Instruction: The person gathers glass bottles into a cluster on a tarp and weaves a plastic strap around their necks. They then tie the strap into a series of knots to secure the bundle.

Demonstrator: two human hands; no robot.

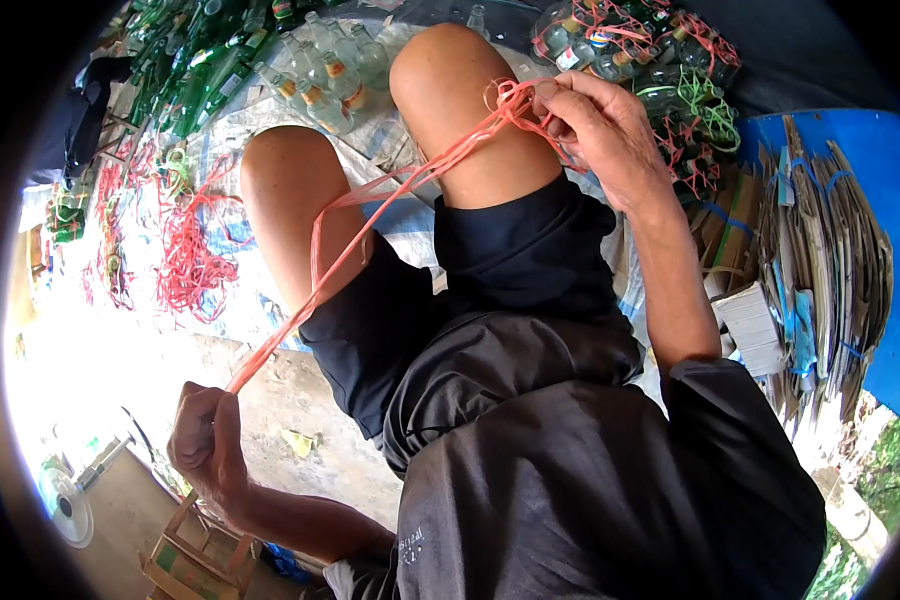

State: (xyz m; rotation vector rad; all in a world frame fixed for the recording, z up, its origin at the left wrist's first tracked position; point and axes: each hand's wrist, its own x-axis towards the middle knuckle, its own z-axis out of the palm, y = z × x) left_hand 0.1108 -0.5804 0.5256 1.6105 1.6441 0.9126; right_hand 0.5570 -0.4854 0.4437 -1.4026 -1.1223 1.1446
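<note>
Through the head camera I see two bare hands, set well apart, with a bunch of pink strings (292, 322) stretched at a slant between them. My left hand (208, 435), at the lower left of the view, is closed like a fist, and the lower end of the strings goes into its grip between the thumb and the curled fingers. My right hand (600, 125), which is higher and beyond the right knee (462, 90), is also closed: thumb and fingers pinch the upper end, where the strings make a tangled, knotted clump. From this clump the bunch passes in front of the thighs; one part of it is looser and bends away from the tight part, then joins it again lower down. The person sits in dark shorts (515, 245) and a dark shirt (560, 490). Beyond the left knee (290, 165), to the left, a pile of loose pink string (195, 262) lies on a pale sheet (255, 285). Farther away I see green bottles (185, 90), clear bottles (340, 75) near the knees, and bottles wrapped in pink string (620, 45). On the right, a stack of flattened cardboard (820, 255) is beside a blue surface (895, 340).
</note>
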